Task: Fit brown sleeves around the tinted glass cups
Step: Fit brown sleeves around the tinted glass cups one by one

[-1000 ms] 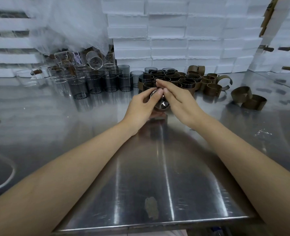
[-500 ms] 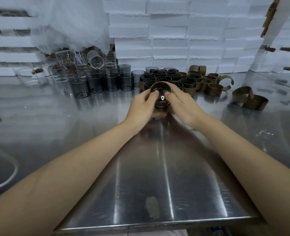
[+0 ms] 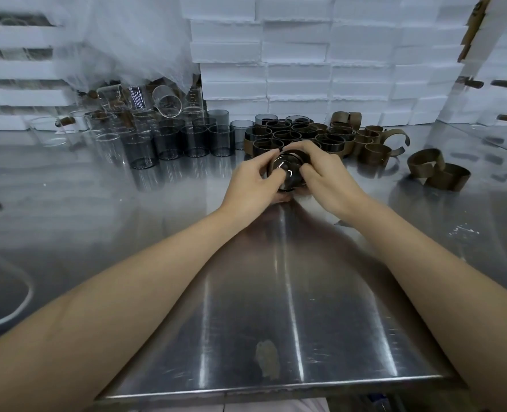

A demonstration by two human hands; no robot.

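Table (image 3: pixel 276 307): steel. Boxes (image 3: pixel 305 69): white, stacked behind. Bare cups (image 3: pixel 192 141): tinted, far left of centre. Sleeved cups (image 3: pixel 299 133): clustered beside them. Loose sleeves (image 3: pixel 436 169): far right. Left hand (image 3: pixel 252 182), right hand (image 3: pixel 329 179): both curled round one cup (image 3: pixel 286 173), tilted, base toward camera, just before the sleeved cluster.

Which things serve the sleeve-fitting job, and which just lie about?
Job: dark tinted glass cup gripped by left hand and right hand; loose brown curled sleeves; bare tinted glass cups.
Lying about: white foam boxes; clear glass beakers.
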